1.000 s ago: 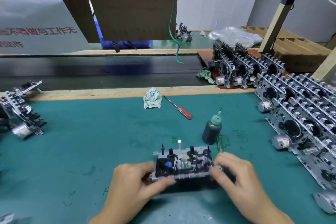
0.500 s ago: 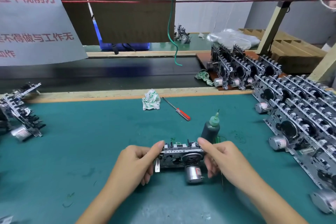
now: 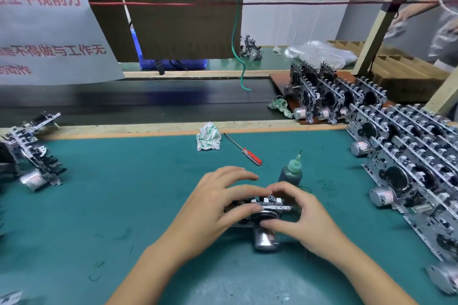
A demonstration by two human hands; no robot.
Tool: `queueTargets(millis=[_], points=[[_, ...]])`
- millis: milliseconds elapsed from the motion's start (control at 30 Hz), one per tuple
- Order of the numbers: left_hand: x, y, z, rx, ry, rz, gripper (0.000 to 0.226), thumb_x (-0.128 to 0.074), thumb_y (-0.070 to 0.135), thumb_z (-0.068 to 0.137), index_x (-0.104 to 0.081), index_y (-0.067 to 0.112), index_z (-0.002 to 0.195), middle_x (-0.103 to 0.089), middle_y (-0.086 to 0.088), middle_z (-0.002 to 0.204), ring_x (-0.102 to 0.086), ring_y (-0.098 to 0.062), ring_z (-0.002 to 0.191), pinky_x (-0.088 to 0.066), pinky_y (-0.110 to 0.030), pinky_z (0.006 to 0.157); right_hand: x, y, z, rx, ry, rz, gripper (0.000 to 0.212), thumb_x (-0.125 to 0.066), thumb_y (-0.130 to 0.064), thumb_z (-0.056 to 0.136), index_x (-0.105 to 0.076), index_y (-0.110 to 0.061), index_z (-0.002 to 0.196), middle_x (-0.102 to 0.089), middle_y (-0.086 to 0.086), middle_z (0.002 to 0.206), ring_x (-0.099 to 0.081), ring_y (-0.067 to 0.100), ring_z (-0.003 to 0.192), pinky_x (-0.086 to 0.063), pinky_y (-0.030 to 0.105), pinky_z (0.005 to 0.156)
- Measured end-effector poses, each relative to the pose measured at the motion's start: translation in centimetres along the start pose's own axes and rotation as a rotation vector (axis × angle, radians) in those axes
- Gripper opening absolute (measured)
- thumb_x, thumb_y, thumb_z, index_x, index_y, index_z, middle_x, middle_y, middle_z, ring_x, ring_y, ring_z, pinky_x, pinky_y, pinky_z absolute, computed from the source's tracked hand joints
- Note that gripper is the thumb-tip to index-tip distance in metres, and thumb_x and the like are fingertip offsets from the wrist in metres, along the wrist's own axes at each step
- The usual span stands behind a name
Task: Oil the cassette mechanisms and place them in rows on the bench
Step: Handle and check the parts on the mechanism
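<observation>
While both hands (image 3: 260, 208) grip — mechanism (image 3: 266, 205) mid-bench (image 3: 124, 205)

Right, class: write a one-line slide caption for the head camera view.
Both hands, left and right, grip a cassette mechanism on the green bench, oil bottle just behind, finished rows at right.

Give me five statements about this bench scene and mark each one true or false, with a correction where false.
1. Both hands hold the cassette mechanism over the green mat. True: the left hand and right hand grip it.
2. The oil bottle lies on its side. False: it stands upright, nozzle up.
3. The red-handled screwdriver is in the right hand. False: it lies on the mat beyond the hands.
4. Rows of mechanisms stand at the right of the bench. True.
5. The crumpled rag sits left of the screwdriver. True.
</observation>
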State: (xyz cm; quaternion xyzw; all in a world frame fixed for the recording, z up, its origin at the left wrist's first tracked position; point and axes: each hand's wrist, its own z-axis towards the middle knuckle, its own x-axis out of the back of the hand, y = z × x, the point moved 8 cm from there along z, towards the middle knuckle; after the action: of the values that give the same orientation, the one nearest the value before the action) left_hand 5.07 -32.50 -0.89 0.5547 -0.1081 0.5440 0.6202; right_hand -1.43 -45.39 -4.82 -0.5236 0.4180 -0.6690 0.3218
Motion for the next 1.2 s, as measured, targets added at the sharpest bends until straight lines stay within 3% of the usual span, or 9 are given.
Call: queueTargets(millis=[233, 400, 500, 567, 700, 767, 867, 967, 1200], points=[[-0.6, -0.9, 0.2, 0.031, 0.021, -0.110, 0.034, -0.043, 0.050, 0.089, -0.071, 0.040, 0.106, -0.056, 0.034, 0.115, -0.038, 0.006, 0.124, -0.034, -0.030, 0.104, -0.2, 0.3, 0.0, -0.024, 0.012, 0.086, 0.031, -0.082, -0.002, 0.068, -0.067, -0.017, 0.090, -0.071, -0.001, 0.086, -0.065, 0.015, 0.085, -0.048, 0.027, 0.083], [-0.9, -1.0, 0.3, 0.025, -0.014, -0.163, 0.038, -0.043, 0.049, 0.088, -0.074, 0.032, 0.103, -0.061, 0.028, 0.114, -0.036, 0.006, 0.127, -0.034, -0.029, 0.104, -0.3, 0.2, 0.0, -0.008, 0.016, 0.139, 0.031, -0.082, -0.001, 0.067, -0.068, -0.018, 0.090, -0.071, 0.001, 0.088, -0.066, 0.016, 0.085, -0.049, 0.026, 0.082], [-0.9, -1.2, 0.2, 0.055, -0.007, -0.152, 0.036, -0.041, 0.052, 0.088, -0.070, 0.040, 0.106, -0.060, 0.032, 0.115, -0.034, 0.007, 0.128, -0.034, -0.032, 0.105, -0.3, 0.0, 0.0, 0.011, 0.000, 0.174, 0.030, -0.081, 0.000, 0.069, -0.068, -0.016, 0.091, -0.070, 0.003, 0.088, -0.065, 0.018, 0.085, -0.049, 0.027, 0.082], [-0.9, -1.1, 0.2, 0.062, -0.008, -0.147, 0.032, -0.041, 0.053, 0.088, -0.056, 0.052, 0.116, -0.056, 0.036, 0.117, -0.033, 0.008, 0.128, -0.033, -0.033, 0.106, -0.5, 0.0, -0.2, 0.021, -0.004, 0.154, 0.031, -0.082, -0.008, 0.069, -0.068, -0.021, 0.092, -0.070, 0.000, 0.090, -0.065, 0.015, 0.088, -0.048, 0.027, 0.082], [-0.8, -0.9, 0.3, 0.042, -0.001, -0.136, 0.035, -0.041, 0.054, 0.089, -0.043, 0.059, 0.123, -0.049, 0.036, 0.125, -0.032, 0.005, 0.131, -0.033, -0.034, 0.107, 0.8, -1.6, -1.5, 0.181, 0.248, -0.209, 0.042, -0.075, -0.044, 0.065, -0.060, -0.040, 0.104, -0.061, -0.019, 0.099, -0.059, 0.005, 0.097, -0.040, 0.014, 0.086], [-0.8, -0.9, 0.3, 0.036, 0.014, -0.131, 0.035, -0.041, 0.054, 0.089, -0.042, 0.061, 0.123, -0.051, 0.035, 0.124, -0.034, 0.005, 0.130, -0.035, -0.035, 0.106, 1.4, -3.7, -2.8, 0.405, 0.408, -0.439, 0.037, -0.070, -0.044, 0.073, -0.063, -0.030, 0.107, -0.062, -0.020, 0.095, -0.059, 0.006, 0.092, -0.042, 0.019, 0.085], [-0.7, -1.0, 0.2, 0.037, 0.048, -0.143, 0.033, -0.045, 0.052, 0.089, -0.058, 0.051, 0.119, -0.055, 0.035, 0.119, -0.037, 0.006, 0.127, -0.037, -0.036, 0.104, 1.3, -5.1, -4.2, 0.620, 0.533, -0.621, 0.021, -0.067, -0.034, 0.084, -0.073, -0.014, 0.087, -0.067, -0.012, 0.088, -0.059, 0.012, 0.084, -0.047, 0.027, 0.078], [-0.6, -1.2, 0.2, 0.029, 0.050, -0.138, 0.033, -0.046, 0.051, 0.088, -0.063, 0.047, 0.116, -0.058, 0.034, 0.116, -0.038, 0.006, 0.126, -0.038, -0.035, 0.104, 1.5, -5.3, -3.9, 0.619, 0.525, -0.631, 0.021, -0.066, -0.033, 0.083, -0.073, -0.013, 0.080, -0.069, -0.013, 0.086, -0.060, 0.012, 0.085, -0.048, 0.028, 0.076], [-0.7, -1.1, 0.2, 0.025, 0.048, -0.121, 0.031, -0.048, 0.049, 0.089, -0.061, 0.046, 0.117, -0.057, 0.035, 0.114, -0.038, 0.009, 0.124, -0.035, -0.025, 0.104, 1.7, -5.0, -3.7, 0.569, 0.439, -0.631, 0.022, -0.068, -0.037, 0.079, -0.074, -0.017, 0.087, -0.068, -0.012, 0.090, -0.058, 0.012, 0.089, -0.047, 0.032, 0.078]])
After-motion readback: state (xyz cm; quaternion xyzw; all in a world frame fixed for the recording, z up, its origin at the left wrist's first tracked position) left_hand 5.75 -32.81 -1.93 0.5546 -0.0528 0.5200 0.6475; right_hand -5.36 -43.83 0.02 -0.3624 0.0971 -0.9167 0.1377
